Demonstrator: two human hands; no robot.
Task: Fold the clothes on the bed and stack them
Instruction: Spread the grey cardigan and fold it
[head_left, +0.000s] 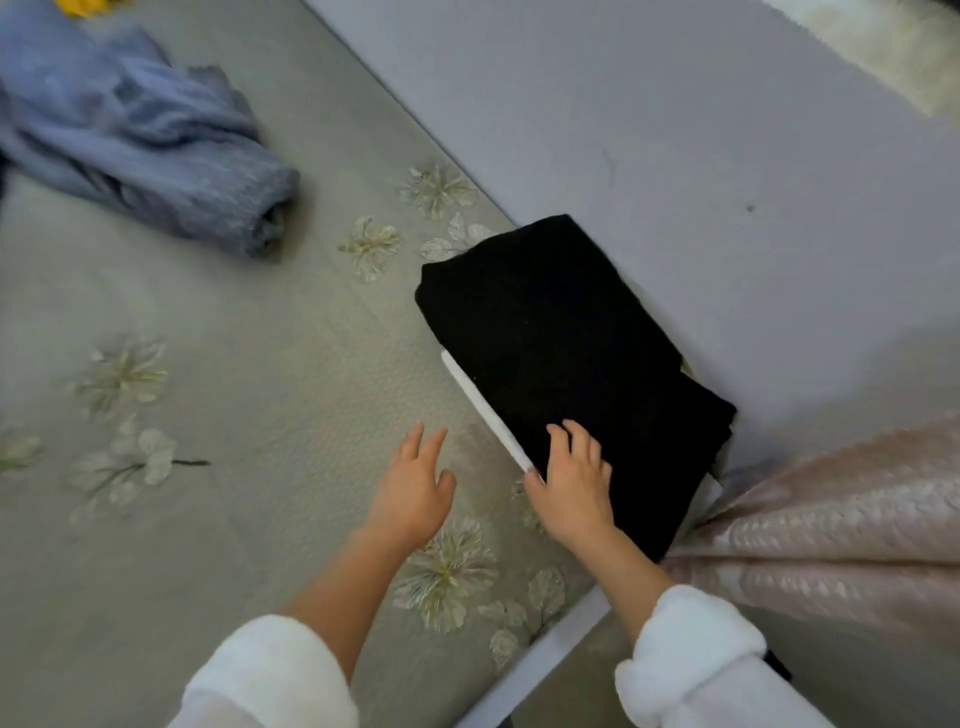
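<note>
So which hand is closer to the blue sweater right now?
Left. The left hand is over the bedspread, below and right of the blue sweater, not touching it. The right hand is farther right, resting on the folded black clothes.

The bed (249, 332), under a grey-green quilted spread printed with pale flowers, carries a crumpled blue knit garment (130, 130) at the far left. Well apart from it, at the right edge, a folded black garment (561, 338) lies on a white piece (483, 410) whose edge shows beneath. A yellow scrap (83, 6) peeks in at the far left.
</note>
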